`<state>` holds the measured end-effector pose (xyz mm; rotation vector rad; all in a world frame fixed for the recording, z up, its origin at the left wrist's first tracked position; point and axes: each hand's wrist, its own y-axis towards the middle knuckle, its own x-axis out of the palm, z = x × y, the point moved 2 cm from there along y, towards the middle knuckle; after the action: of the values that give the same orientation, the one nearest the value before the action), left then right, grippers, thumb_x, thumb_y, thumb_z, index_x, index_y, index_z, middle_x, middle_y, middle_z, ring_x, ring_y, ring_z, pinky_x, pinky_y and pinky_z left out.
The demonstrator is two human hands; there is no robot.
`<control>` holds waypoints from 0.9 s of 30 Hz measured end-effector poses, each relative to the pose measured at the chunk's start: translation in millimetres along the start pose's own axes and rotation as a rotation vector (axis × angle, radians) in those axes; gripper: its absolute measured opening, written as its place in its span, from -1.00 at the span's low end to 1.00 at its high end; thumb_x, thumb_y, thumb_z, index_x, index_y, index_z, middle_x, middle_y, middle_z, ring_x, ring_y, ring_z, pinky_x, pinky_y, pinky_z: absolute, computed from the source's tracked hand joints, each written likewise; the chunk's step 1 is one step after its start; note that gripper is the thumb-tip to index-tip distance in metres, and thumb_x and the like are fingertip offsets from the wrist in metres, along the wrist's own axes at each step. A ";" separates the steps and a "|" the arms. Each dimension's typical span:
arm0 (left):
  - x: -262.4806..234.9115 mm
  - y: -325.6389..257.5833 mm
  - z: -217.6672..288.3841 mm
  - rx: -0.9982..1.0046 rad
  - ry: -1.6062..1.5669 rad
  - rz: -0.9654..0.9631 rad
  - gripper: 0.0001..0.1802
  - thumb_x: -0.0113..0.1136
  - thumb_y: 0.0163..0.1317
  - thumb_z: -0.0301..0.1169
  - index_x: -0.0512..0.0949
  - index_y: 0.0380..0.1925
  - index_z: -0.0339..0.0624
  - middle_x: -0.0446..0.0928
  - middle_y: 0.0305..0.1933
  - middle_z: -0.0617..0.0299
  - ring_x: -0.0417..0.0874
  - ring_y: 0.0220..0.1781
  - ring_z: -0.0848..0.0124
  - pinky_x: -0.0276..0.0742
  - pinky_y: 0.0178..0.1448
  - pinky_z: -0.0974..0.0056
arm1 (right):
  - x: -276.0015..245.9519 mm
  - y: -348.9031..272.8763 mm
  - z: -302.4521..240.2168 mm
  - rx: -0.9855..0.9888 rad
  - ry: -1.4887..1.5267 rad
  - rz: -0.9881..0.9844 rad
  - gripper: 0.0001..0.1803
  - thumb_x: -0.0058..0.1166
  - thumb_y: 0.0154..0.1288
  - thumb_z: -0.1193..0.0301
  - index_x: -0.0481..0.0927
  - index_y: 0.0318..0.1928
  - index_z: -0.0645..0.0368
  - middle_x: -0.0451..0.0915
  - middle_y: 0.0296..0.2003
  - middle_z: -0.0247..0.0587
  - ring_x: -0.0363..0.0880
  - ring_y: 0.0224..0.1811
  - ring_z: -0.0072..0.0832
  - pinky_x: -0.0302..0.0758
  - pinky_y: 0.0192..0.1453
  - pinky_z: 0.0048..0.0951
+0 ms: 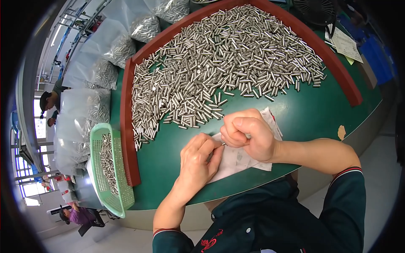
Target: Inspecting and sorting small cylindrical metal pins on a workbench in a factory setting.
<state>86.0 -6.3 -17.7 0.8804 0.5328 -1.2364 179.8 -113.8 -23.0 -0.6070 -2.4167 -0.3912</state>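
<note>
My left hand (197, 158) is closed in a pinch, thumb against the fingers. A small shiny metal piece (224, 143) shows at its fingertips, mostly covered. Right beside it, my right hand (251, 134) is curled into a fist; whatever it holds is hidden inside the fingers. The two hands nearly meet above a white cloth (234, 162) with grey smudges, lying near the table's front edge. Beyond them spreads a large heap of short silver metal pins (236, 50), many lying in a loose layer on the green table (295, 114).
A dark red wooden border (127, 105) frames the heap at left, back and right. Left of it stands a green plastic basket (122, 185) holding more pins. Clear plastic bags (69, 109) of pins line the far left. Papers (344, 44) and a black fan (314, 10) are at back right.
</note>
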 end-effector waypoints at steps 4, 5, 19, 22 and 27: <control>0.2 -0.1 0.8 -0.021 -0.004 0.004 -0.87 0.19 -0.19 -0.64 0.43 -0.65 -0.26 0.35 -0.61 0.17 0.41 -0.58 0.23 0.32 -0.52 0.25 | -0.1 0.0 1.2 0.003 -0.012 0.002 -0.65 -0.34 0.15 0.35 0.08 -0.76 0.11 0.04 -0.81 -0.44 -0.08 -0.73 -0.66 -0.06 -0.61 -0.59; 0.3 -0.2 0.9 -0.028 -0.010 0.008 -0.87 0.19 -0.19 -0.64 0.43 -0.65 -0.27 0.35 -0.62 0.17 0.41 -0.58 0.23 0.32 -0.52 0.24 | 0.0 -0.1 1.7 0.003 -0.012 0.001 -0.65 -0.34 0.15 0.35 0.08 -0.76 0.11 0.04 -0.81 -0.44 -0.08 -0.73 -0.66 -0.06 -0.61 -0.59; -0.7 -0.4 3.1 -0.066 -0.013 -0.006 -0.90 0.17 -0.17 -0.61 0.45 -0.60 -0.29 0.37 -0.61 0.11 0.42 -0.56 0.15 0.33 -0.49 0.18 | 17.9 5.4 0.5 -0.263 -0.459 -0.039 -0.70 -0.25 0.05 0.41 0.14 -0.74 0.25 0.16 -0.76 -0.24 0.07 -0.67 -0.61 0.12 -0.59 -0.46; -1.6 0.7 4.3 -0.031 -0.022 0.028 -0.90 0.16 -0.15 -0.60 0.46 -0.56 -0.28 0.40 -0.58 0.10 0.44 -0.55 0.13 0.35 -0.47 0.17 | 24.6 19.5 4.3 -0.076 -0.363 0.038 -0.70 -0.26 0.06 0.41 0.15 -0.72 0.31 0.16 -0.77 -0.18 0.08 -0.69 -0.56 0.16 -0.59 -0.43; -11.1 -4.9 -5.1 -0.180 -0.044 -0.013 -0.91 0.16 -0.12 -0.59 0.46 -0.56 -0.29 0.42 -0.57 0.10 0.45 -0.55 0.21 0.36 -0.47 0.24 | 9.7 8.0 4.2 -0.074 -0.293 -0.091 -0.68 -0.29 0.12 0.39 0.15 -0.73 0.24 0.16 -0.76 -0.35 0.07 -0.66 -0.64 0.09 -0.58 -0.49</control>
<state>78.8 3.9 -13.5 0.6978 0.6053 -1.1971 174.9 -102.2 -19.2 -0.6243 -2.7276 -0.4584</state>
